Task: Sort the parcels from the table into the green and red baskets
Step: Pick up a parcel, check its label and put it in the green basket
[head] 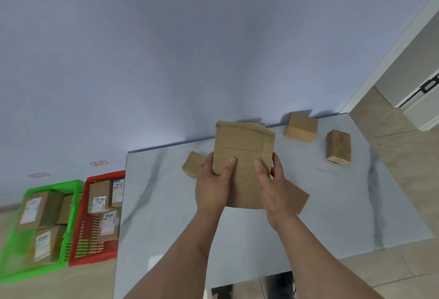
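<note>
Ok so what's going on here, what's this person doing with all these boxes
A person is sorting cardboard parcels. Both hands, the left hand and the right hand, hold a flat brown parcel up above the white table, thumbs on its near face. Four more parcels lie on the table, two of them partly hidden behind the hands. On the floor to the left, the green basket and the red basket each hold several labelled parcels already.

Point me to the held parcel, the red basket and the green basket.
held parcel (pixel 244 142), head view, bare cardboard face above the thumbs.
red basket (pixel 90 254), head view, slatted near wall.
green basket (pixel 69 183), head view, far rim.
</note>
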